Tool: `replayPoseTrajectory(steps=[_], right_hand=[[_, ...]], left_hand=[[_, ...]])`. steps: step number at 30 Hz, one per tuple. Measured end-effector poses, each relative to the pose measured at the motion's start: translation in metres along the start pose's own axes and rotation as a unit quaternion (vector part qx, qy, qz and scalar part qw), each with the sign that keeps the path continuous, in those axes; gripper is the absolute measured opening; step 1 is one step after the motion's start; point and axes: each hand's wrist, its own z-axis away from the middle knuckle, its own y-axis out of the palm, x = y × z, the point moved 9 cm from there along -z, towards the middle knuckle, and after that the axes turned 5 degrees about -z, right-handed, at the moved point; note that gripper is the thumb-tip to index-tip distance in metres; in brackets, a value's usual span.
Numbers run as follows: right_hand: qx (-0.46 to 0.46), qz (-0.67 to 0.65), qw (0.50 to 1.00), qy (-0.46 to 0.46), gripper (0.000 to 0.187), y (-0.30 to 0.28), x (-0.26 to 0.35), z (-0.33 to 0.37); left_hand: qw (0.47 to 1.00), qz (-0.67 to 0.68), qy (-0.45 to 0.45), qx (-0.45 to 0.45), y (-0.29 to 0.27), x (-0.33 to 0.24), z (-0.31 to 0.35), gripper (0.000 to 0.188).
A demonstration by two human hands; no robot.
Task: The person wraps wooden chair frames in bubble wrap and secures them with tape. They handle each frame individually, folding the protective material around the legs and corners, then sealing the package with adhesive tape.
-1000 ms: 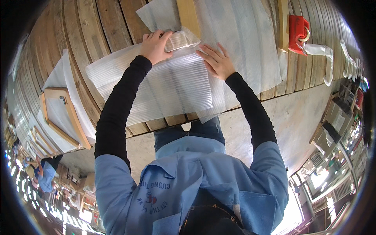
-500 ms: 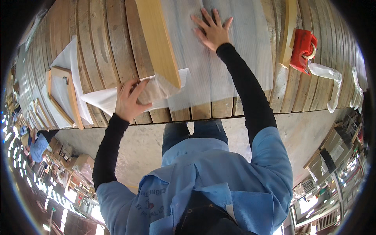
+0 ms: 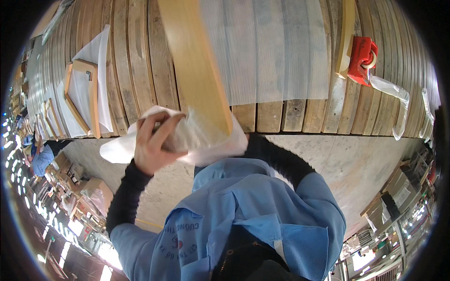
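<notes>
A long flat wooden board (image 3: pixel 199 70) runs from the far edge down past the near edge of the bench. Its near end is covered in crumpled translucent wrap, with a white foam sheet (image 3: pixel 122 149) spread under and around it. My left hand (image 3: pixel 157 143) is closed on this wrapped end from the left, thumb below and fingers above. On the other side, my right sleeve (image 3: pixel 281 157) reaches in beneath the board and foam. The right hand itself is hidden there. Right of the board, a translucent foam sheet (image 3: pixel 276 51) lies flat on the slats.
The slatted wooden bench (image 3: pixel 136 70) ends just in front of me. To the right are a red tape dispenser (image 3: pixel 361 61), another wooden piece (image 3: pixel 346 42) and a strip of clear plastic (image 3: pixel 396 89). On the left, a wooden frame (image 3: pixel 84 96) rests on white foam.
My right hand has left the flat foam sheet and gone under the board's near end. The board's wrapped end has moved toward me, past the bench edge, with my left hand still on it.
</notes>
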Motion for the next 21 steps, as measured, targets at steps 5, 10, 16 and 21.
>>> replayPoseTrajectory(steps=[5, 10, 16, 21], right_hand=[[0.135, -0.016, 0.981, 0.137, 0.086, 0.074, -0.003, 0.081], [0.085, -0.223, 0.956, 0.169, 0.092, 0.033, -0.009, 0.083], [-0.352, 0.381, 0.851, 0.086, 0.034, -0.176, 0.037, 0.156], [-0.459, 0.671, 0.525, -0.253, 0.013, 0.020, 0.192, 0.076]], left_hand=[[0.998, 0.056, 0.042, -0.007, 0.101, 0.033, -0.025, 0.080], [0.997, 0.052, 0.051, 0.038, 0.221, 0.046, -0.037, 0.076], [0.999, 0.021, 0.033, 0.026, 0.267, 0.062, -0.027, 0.074], [1.000, 0.012, -0.026, 0.010, 0.268, 0.061, -0.011, 0.072]])
